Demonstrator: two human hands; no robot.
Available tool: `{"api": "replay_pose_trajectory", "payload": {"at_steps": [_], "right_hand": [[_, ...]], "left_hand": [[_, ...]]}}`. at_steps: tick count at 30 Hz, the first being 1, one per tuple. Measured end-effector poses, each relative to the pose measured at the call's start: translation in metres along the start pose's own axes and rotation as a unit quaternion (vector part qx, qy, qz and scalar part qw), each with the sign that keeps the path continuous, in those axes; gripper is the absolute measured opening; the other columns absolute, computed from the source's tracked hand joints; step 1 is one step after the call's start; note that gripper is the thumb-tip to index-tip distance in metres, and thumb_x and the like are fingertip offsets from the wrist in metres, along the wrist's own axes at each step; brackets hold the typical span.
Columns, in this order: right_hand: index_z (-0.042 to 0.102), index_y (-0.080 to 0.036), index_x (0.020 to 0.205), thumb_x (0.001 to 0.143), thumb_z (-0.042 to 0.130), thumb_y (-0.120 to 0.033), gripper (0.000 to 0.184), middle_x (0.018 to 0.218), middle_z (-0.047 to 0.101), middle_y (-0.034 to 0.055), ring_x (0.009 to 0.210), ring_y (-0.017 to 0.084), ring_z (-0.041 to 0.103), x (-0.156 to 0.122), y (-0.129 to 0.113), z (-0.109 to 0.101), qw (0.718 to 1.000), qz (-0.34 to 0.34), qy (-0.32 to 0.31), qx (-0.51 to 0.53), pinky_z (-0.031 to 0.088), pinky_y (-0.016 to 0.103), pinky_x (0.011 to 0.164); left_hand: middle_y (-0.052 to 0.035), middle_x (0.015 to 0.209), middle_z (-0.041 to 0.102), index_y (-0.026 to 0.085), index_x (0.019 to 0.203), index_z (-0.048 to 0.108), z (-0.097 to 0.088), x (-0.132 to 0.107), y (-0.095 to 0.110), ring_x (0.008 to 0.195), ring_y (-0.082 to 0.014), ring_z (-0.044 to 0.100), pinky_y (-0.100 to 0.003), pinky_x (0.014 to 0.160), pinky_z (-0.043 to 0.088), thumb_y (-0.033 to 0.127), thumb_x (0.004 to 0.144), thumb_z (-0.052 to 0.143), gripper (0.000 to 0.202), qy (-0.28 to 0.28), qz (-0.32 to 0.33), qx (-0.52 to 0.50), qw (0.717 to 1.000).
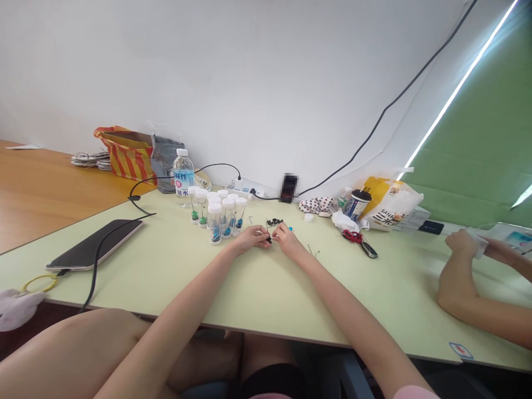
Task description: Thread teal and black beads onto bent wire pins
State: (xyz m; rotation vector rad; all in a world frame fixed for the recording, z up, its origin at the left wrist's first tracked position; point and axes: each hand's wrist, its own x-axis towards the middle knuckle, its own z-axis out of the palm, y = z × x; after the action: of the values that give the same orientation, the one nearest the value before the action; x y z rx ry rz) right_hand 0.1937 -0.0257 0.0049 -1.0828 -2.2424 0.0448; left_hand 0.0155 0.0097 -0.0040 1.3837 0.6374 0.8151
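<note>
My left hand (252,238) is closed in a pinch around a small black part (269,239) above the tabletop. Close beside it, my right hand (286,237) pinches at the same spot. A thin dark rod (266,223) stands up between the hands; which fingers grip it is hard to make out. Just beyond the fingers lies a cluster of small black pieces (275,221). A small blue piece (290,228) shows by my right hand. To the left stand several clear tubes with white caps (214,208), holding blue or green parts and thin rods.
Thin metal pieces (313,251) lie right of my hands. A water bottle (183,174), a tablet (95,244) and a black cable (97,260) are leftward. A red-and-black tool (369,249), a cup (357,205) and a bag (390,205) are rightward. Another person's arm (461,277) rests far right.
</note>
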Motion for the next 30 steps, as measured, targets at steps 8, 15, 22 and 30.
{"api": "replay_pose_trajectory", "payload": {"at_steps": [8,15,22,30], "right_hand": [[0.050,-0.015,0.084,0.085,0.036,-0.016,0.015,0.093,0.043,0.0067,0.071,0.013,0.048,-0.002,-0.009,0.002,0.999,0.030,0.027,-0.033,0.041,0.027,0.064],[0.050,-0.016,0.081,0.086,0.035,-0.019,0.016,0.086,0.047,0.0080,0.075,0.018,0.046,-0.004,-0.007,0.013,0.990,0.053,0.047,-0.122,0.037,0.029,0.065],[0.048,-0.017,0.080,0.088,0.030,-0.022,0.020,0.082,0.047,0.0046,0.065,0.014,0.044,-0.006,-0.003,0.022,0.991,0.100,0.039,-0.076,0.034,0.025,0.058],[0.044,-0.019,0.071,0.085,0.032,-0.019,0.018,0.075,0.045,0.0029,0.070,0.015,0.045,-0.004,-0.001,0.027,0.990,0.104,0.092,0.039,0.038,0.027,0.066]], "left_hand": [[-0.0057,0.065,0.066,0.012,0.075,0.053,0.003,-0.002,0.004,0.064,-0.0141,0.064,-0.031,0.070,0.051,0.034,0.063,0.070,0.030,0.014,-0.007,-0.002,1.000],[-0.0046,0.067,0.066,0.012,0.077,0.055,0.003,-0.002,0.003,0.065,-0.0141,0.064,-0.030,0.069,0.051,0.032,0.062,0.071,0.030,0.012,-0.009,-0.003,1.000],[-0.0062,0.068,0.066,0.011,0.079,0.058,0.002,-0.001,0.002,0.065,-0.0142,0.064,-0.029,0.069,0.051,0.033,0.062,0.071,0.030,0.006,-0.007,0.006,1.000],[-0.0056,0.066,0.066,0.011,0.078,0.058,0.001,-0.001,0.003,0.064,-0.0130,0.064,-0.027,0.067,0.051,0.032,0.063,0.071,0.029,0.010,-0.005,0.006,1.000]]}}
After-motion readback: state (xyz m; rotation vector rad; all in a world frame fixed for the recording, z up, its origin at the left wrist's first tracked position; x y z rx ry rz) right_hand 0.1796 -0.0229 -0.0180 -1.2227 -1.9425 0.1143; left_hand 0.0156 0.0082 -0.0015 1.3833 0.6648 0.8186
